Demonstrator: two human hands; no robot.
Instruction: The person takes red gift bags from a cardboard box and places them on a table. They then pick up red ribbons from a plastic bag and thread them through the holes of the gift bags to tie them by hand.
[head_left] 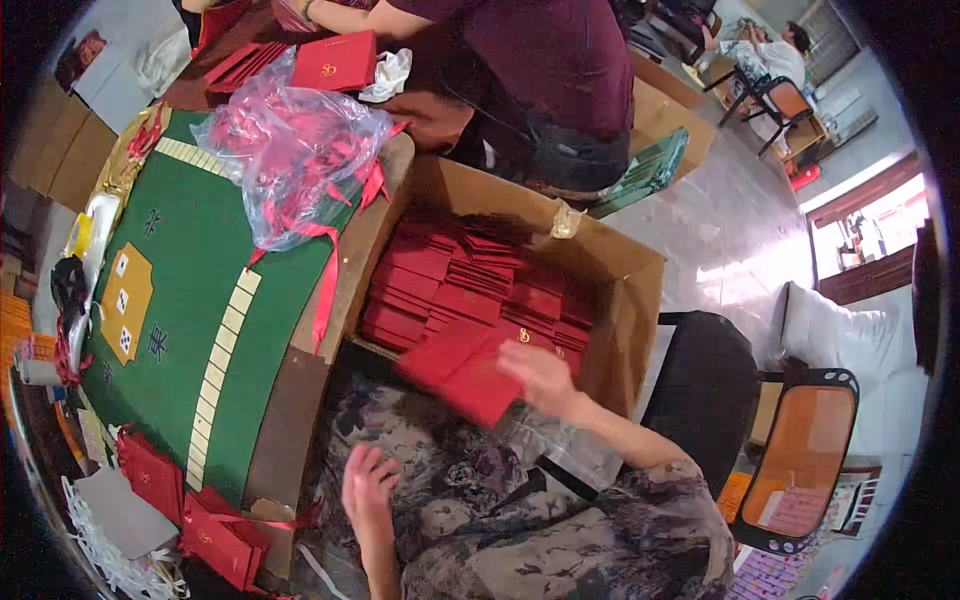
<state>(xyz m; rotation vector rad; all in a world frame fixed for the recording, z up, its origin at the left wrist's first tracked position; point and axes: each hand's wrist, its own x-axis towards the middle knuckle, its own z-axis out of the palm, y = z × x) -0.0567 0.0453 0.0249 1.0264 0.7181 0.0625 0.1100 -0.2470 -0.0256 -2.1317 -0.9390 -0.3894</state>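
Observation:
My right hand (543,378) holds a flat red paper packet (458,372), blurred by motion, by its right side; how its fingers close on it is partly hidden. The packet is tilted over the near edge of a cardboard carton (625,290). Inside the carton lie many flat red packets (470,290) in tight stacks, some with a gold emblem. Over my lap, my left hand (370,495) is raised beside the table edge with its fingers apart and nothing in them.
A green-topped table (180,290) at left carries a clear plastic bag (295,140) of red ribbons. More red packets (222,540) with ribbon lie at its near corner. A co-worker (550,90) sits beyond the carton. At right stand a black chair (700,385) and an orange-backed chair (805,455).

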